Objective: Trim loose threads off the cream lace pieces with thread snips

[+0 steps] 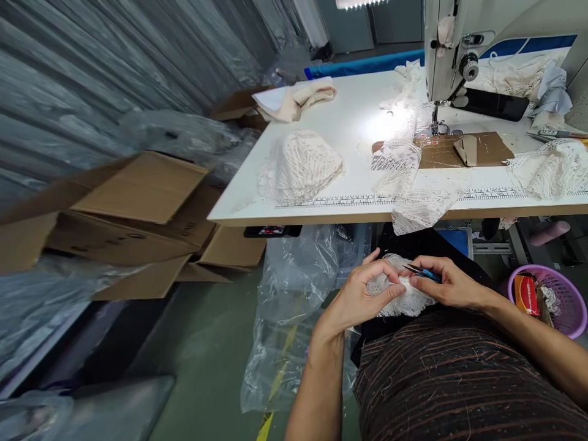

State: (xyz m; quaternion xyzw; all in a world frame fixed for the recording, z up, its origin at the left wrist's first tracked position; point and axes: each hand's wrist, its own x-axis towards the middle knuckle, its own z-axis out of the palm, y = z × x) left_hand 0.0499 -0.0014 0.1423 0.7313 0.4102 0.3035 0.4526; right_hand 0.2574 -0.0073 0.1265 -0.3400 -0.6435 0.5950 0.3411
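Over my lap, below the table edge, I hold a piece of white lace (407, 305). My left hand (361, 294) pinches the lace between thumb and forefinger. Close beside it, my right hand (452, 283) is closed around small blue thread snips (427, 273), whose dark blades point left over the lace. The right fingertips also meet the lace near my left thumb. Another strip of lace (420, 211) hangs over the table edge above my hands and runs back toward the sewing machine needle (434, 119).
A sewing machine (448, 49) stands on the white table (353, 171). Lace pieces (307, 165) are piled on the left, more lace (554, 168) on the right. A phone (496, 104) lies behind. Cardboard boxes (142, 190) stand at left, a purple basket (572, 324) at right.
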